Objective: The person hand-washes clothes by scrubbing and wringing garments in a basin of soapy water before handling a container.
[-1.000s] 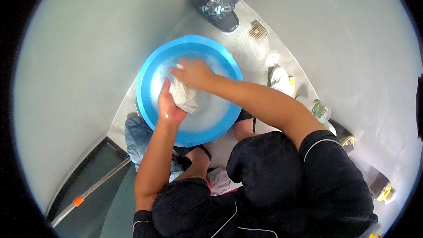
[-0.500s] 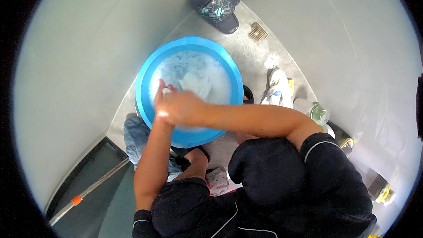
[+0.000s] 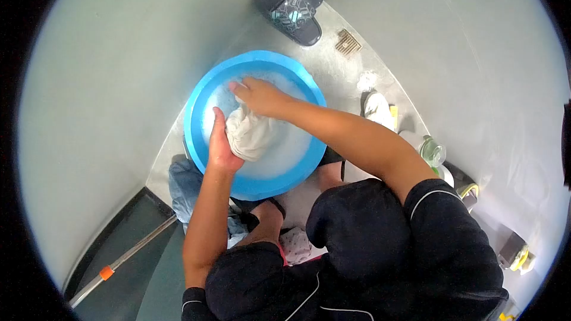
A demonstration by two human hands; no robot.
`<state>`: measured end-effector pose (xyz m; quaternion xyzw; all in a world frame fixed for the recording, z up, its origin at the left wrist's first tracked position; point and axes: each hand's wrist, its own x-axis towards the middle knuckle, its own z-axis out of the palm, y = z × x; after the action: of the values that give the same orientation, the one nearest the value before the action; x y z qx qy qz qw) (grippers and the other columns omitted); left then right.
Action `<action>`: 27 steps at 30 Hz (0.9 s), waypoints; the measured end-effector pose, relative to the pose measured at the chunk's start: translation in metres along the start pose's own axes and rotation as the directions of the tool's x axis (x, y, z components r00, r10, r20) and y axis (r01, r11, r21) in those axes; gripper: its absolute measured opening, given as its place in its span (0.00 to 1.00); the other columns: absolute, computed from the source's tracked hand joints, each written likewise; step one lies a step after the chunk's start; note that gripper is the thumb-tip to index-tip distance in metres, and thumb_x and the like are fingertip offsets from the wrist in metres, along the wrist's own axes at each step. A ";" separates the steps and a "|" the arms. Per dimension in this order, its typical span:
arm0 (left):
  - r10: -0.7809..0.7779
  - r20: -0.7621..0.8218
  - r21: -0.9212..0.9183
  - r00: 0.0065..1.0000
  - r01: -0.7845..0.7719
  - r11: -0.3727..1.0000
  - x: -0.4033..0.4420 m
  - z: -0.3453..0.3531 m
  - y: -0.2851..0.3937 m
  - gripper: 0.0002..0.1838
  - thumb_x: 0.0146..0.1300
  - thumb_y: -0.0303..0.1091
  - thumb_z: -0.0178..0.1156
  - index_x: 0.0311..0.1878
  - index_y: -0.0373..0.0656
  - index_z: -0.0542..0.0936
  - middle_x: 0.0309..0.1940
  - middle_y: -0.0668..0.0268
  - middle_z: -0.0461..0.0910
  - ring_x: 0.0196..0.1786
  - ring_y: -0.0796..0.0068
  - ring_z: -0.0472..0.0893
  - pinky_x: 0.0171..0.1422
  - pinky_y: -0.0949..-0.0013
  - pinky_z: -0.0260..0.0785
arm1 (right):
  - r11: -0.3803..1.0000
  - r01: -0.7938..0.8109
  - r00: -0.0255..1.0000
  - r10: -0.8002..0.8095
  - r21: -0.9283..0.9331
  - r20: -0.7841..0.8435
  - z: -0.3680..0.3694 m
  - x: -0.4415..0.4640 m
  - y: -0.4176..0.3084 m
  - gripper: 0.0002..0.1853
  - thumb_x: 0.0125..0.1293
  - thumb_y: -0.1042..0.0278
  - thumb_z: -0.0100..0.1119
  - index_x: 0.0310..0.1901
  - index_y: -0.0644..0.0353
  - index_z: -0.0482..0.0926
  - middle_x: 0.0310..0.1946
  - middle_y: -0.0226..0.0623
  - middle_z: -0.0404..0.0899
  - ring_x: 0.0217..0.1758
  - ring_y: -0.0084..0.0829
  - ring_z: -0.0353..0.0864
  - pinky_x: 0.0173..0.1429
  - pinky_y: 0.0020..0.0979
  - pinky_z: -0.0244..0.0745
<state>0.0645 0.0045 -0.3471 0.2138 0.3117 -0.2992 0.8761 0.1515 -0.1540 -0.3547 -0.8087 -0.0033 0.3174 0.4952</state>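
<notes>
Blue basin [image 3: 196, 92], centre-left of frame, suds inside. White cloth [image 3: 248, 135] bunched over the water, between the hands. Right hand [image 3: 260, 96] grips its upper end; left hand [image 3: 225, 150] cups its left side, thumb up. Handling, as judged: keep the cloth low inside the rim, left palm firm beneath, rub in short strokes, limiting splashes.
</notes>
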 end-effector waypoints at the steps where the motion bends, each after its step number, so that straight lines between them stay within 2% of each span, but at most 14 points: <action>1: -0.009 -0.017 0.059 1.000 0.010 0.998 -0.005 0.000 0.003 0.39 0.78 0.65 0.49 0.75 0.39 0.71 0.66 0.58 0.80 0.66 0.56 0.81 0.72 0.51 0.73 | 1.000 0.006 1.000 -0.006 -0.003 0.002 0.000 0.002 0.006 0.25 0.76 0.48 0.57 0.55 0.66 0.81 0.47 0.53 0.86 0.51 0.46 0.88 0.56 0.42 0.81; 3: -0.039 -0.052 0.098 0.998 0.044 0.994 -0.008 -0.011 0.008 0.36 0.79 0.57 0.53 0.74 0.33 0.70 0.64 0.56 0.81 0.66 0.59 0.81 0.71 0.53 0.74 | 0.665 -0.192 0.891 -0.191 0.722 0.413 0.002 0.001 0.023 0.21 0.75 0.53 0.61 0.55 0.65 0.82 0.50 0.44 0.84 0.51 0.37 0.86 0.56 0.38 0.80; 5: 0.045 -0.090 0.587 0.995 0.017 0.809 -0.014 -0.007 0.015 0.33 0.77 0.49 0.59 0.72 0.30 0.70 0.64 0.54 0.80 0.66 0.59 0.81 0.70 0.55 0.74 | 0.779 -0.125 0.888 -0.189 0.614 0.420 -0.018 -0.006 0.027 0.19 0.74 0.57 0.62 0.56 0.64 0.81 0.49 0.39 0.83 0.48 0.33 0.85 0.53 0.36 0.80; 7: 0.056 -0.122 0.592 0.991 0.027 0.806 -0.014 -0.020 0.017 0.31 0.74 0.42 0.62 0.71 0.30 0.70 0.65 0.52 0.79 0.66 0.59 0.81 0.71 0.57 0.73 | 0.876 -0.029 0.884 -0.202 0.481 0.422 -0.029 -0.002 0.025 0.17 0.73 0.60 0.63 0.56 0.64 0.81 0.47 0.35 0.82 0.45 0.29 0.83 0.51 0.35 0.80; 9: 0.213 0.021 0.324 0.977 -0.208 0.923 -0.011 -0.027 0.015 0.30 0.76 0.42 0.59 0.71 0.30 0.71 0.65 0.53 0.80 0.66 0.59 0.81 0.70 0.57 0.73 | 0.750 -0.149 0.981 0.031 0.645 0.190 -0.032 0.003 0.030 0.16 0.72 0.64 0.62 0.57 0.63 0.81 0.44 0.34 0.81 0.42 0.28 0.82 0.46 0.32 0.80; 11: 0.234 0.029 0.219 0.972 -0.235 0.947 -0.008 -0.025 0.012 0.30 0.77 0.43 0.56 0.72 0.31 0.70 0.66 0.53 0.79 0.66 0.59 0.81 0.71 0.56 0.72 | 0.760 -0.136 0.982 0.021 0.636 0.185 -0.024 0.009 0.039 0.16 0.72 0.65 0.62 0.57 0.61 0.81 0.42 0.33 0.82 0.40 0.26 0.83 0.42 0.30 0.79; 13: 0.249 -0.019 0.007 0.968 -0.249 0.969 -0.008 -0.014 0.015 0.28 0.77 0.44 0.54 0.70 0.33 0.73 0.64 0.55 0.81 0.65 0.58 0.81 0.71 0.53 0.72 | 0.918 0.183 0.977 -0.132 0.353 -0.164 0.004 -0.003 0.032 0.15 0.73 0.64 0.60 0.56 0.61 0.80 0.41 0.40 0.84 0.39 0.34 0.86 0.40 0.34 0.80; 14: 0.248 -0.019 0.006 0.969 -0.248 0.969 -0.002 -0.025 0.017 0.28 0.77 0.44 0.54 0.70 0.33 0.73 0.64 0.55 0.81 0.65 0.58 0.81 0.71 0.53 0.72 | 0.930 0.349 0.930 -0.330 0.110 -0.163 0.017 -0.020 0.022 0.16 0.74 0.59 0.57 0.53 0.62 0.81 0.41 0.48 0.85 0.40 0.42 0.88 0.43 0.45 0.80; 15: 0.209 -0.073 -0.035 0.975 -0.211 0.977 0.007 -0.045 0.020 0.26 0.76 0.45 0.55 0.68 0.34 0.75 0.62 0.56 0.82 0.63 0.58 0.82 0.71 0.53 0.73 | 0.858 0.496 0.852 -0.511 -0.134 -0.112 0.029 -0.039 0.007 0.19 0.76 0.54 0.54 0.49 0.63 0.83 0.42 0.57 0.87 0.40 0.49 0.89 0.45 0.55 0.81; 16: 0.166 -0.125 -0.078 0.978 -0.177 0.981 0.012 -0.057 0.021 0.25 0.75 0.45 0.55 0.65 0.36 0.77 0.60 0.57 0.83 0.62 0.58 0.83 0.70 0.52 0.73 | 0.858 0.495 0.853 -0.510 -0.135 -0.112 0.038 -0.048 -0.006 0.19 0.76 0.54 0.54 0.49 0.63 0.83 0.42 0.57 0.87 0.40 0.49 0.89 0.45 0.55 0.81; 18: 0.227 -0.129 -0.049 0.965 -0.235 0.971 0.015 -0.050 0.003 0.24 0.75 0.46 0.55 0.63 0.37 0.79 0.58 0.58 0.84 0.60 0.58 0.83 0.68 0.53 0.75 | 0.718 0.512 0.857 -0.460 -0.472 0.231 0.052 -0.056 -0.024 0.22 0.78 0.49 0.50 0.41 0.60 0.84 0.37 0.55 0.87 0.38 0.54 0.89 0.43 0.54 0.82; 23: 0.241 -0.177 0.052 0.954 -0.236 0.970 0.021 -0.034 -0.014 0.24 0.76 0.46 0.52 0.65 0.41 0.79 0.59 0.60 0.84 0.61 0.59 0.83 0.68 0.55 0.75 | 0.927 0.150 0.938 -0.243 -0.344 -0.248 0.040 -0.027 -0.004 0.19 0.75 0.55 0.51 0.34 0.60 0.84 0.29 0.55 0.86 0.32 0.55 0.88 0.42 0.55 0.82; 25: 0.197 -0.218 0.024 0.956 -0.196 0.980 0.016 -0.029 0.003 0.24 0.77 0.47 0.53 0.65 0.41 0.78 0.59 0.59 0.84 0.61 0.59 0.83 0.68 0.56 0.75 | 0.870 0.375 0.921 -0.390 -0.320 0.018 0.057 -0.076 -0.023 0.21 0.77 0.54 0.50 0.34 0.61 0.84 0.30 0.54 0.86 0.32 0.56 0.88 0.44 0.55 0.82; 27: 0.137 -0.269 -0.004 0.953 -0.144 0.990 0.009 -0.023 0.001 0.24 0.77 0.47 0.55 0.66 0.40 0.78 0.59 0.59 0.84 0.60 0.59 0.84 0.68 0.56 0.76 | 0.866 0.360 0.932 -0.348 -0.348 0.097 0.054 -0.052 -0.001 0.20 0.77 0.55 0.48 0.36 0.61 0.83 0.34 0.55 0.86 0.37 0.59 0.87 0.48 0.55 0.80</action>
<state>0.0611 0.0150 -0.3697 0.2636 0.4149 -0.2007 0.8474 0.0829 -0.1270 -0.3437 -0.8662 -0.2173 0.2279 0.3881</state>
